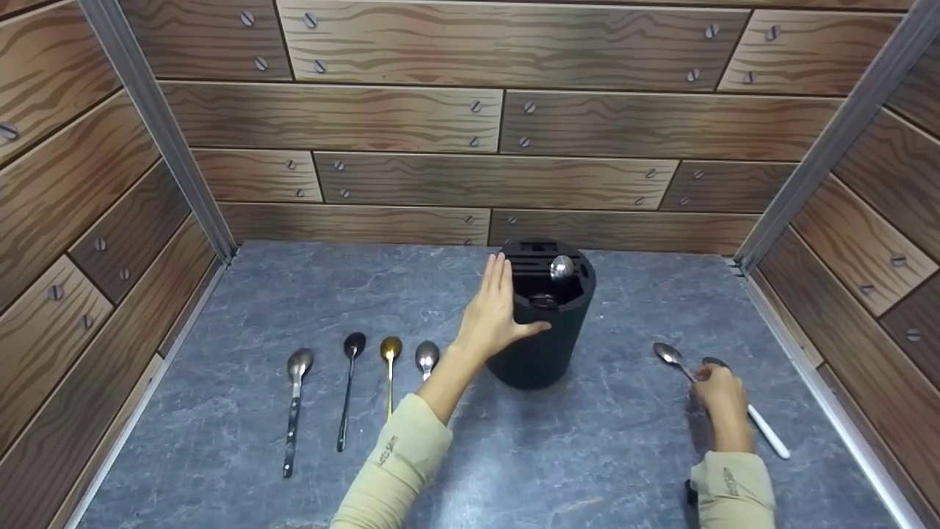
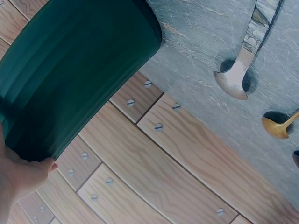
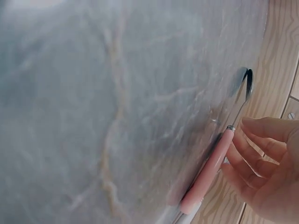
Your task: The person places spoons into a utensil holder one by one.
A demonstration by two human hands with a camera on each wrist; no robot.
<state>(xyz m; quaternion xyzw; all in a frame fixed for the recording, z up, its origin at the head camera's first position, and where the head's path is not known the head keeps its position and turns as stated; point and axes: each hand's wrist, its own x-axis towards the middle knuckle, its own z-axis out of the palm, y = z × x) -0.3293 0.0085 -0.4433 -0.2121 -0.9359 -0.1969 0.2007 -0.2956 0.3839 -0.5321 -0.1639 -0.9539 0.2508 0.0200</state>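
Pink-handled spoon [image 3: 218, 150], at four o'clock from the dark holder [image 1: 540, 353], likely light, stiff, slick, best pinched at the neck; right hand [image 1: 720, 393] half-curled beside it, hold unclear, left hand [image 1: 493, 312] straight-fingered against the holder.

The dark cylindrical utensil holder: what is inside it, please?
A shiny silver metal spoon shows its bowl at the top of the holder. Its handle cannot be made out; walls and shadow hide what lies deeper.

Four spoons [image 1: 391, 346] in a row, left of a holder [image 1: 534, 353] — one spoon [image 1: 562, 267] in it — two spoons [image 1: 667, 353] to its right
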